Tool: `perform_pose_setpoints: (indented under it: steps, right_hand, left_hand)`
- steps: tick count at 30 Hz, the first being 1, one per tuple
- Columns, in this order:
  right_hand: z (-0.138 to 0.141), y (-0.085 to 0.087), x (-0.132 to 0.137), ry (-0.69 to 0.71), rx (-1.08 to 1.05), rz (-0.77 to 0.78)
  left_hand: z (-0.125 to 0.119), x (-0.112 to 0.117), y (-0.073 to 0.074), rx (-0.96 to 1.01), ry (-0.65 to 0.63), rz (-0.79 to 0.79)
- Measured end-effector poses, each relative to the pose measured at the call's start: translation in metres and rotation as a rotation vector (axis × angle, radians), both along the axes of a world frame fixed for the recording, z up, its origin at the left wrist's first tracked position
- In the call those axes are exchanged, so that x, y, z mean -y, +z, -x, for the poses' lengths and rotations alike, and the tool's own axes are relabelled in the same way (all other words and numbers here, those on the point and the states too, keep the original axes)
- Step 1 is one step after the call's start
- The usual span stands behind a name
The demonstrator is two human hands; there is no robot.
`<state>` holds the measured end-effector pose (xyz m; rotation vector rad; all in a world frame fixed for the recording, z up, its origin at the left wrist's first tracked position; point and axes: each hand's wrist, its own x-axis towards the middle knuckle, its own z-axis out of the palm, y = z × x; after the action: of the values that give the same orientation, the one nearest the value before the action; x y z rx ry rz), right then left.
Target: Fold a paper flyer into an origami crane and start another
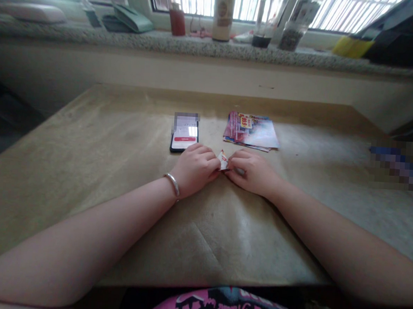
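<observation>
Between my two hands, just above the tabletop, is a small folded piece of printed paper (223, 160), whitish with red and orange marks. My left hand (197, 168), with a silver bangle at the wrist, pinches its left side. On the right side, the fingers of my right hand (250, 171) are closed on it too. Much of the paper is covered by my fingers. Right behind my left hand lies a phone (184, 139) with a lit screen showing a red bar. A stack of colourful printed leaflets (253, 131) rests beyond my right hand.
The table (87, 166) has a beige covering and meets the wall at its far side. On the granite windowsill (185, 43) stand a red bottle (177, 20), a tall pale container (223, 13) and jars. A blurred bluish item (398, 166) is at the right edge.
</observation>
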<state>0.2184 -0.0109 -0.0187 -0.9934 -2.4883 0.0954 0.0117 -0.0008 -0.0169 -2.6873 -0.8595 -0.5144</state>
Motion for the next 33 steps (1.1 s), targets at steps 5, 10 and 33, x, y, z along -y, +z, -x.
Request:
perform_pose_setpoints:
  steps: [5,10,33]
  right_hand:
    - [0.002,0.004,0.003,-0.034,0.135,-0.102]
    - [0.004,0.003,0.003,-0.056,0.207,-0.181]
    - [0.004,-0.012,-0.005,-0.055,-0.059,0.109]
  left_hand:
    - [-0.001,0.002,0.002,-0.023,-0.018,-0.061]
    - [-0.002,0.001,0.001,-0.024,0.002,-0.083]
    - [-0.002,-0.006,-0.01,0.114,0.094,0.28]
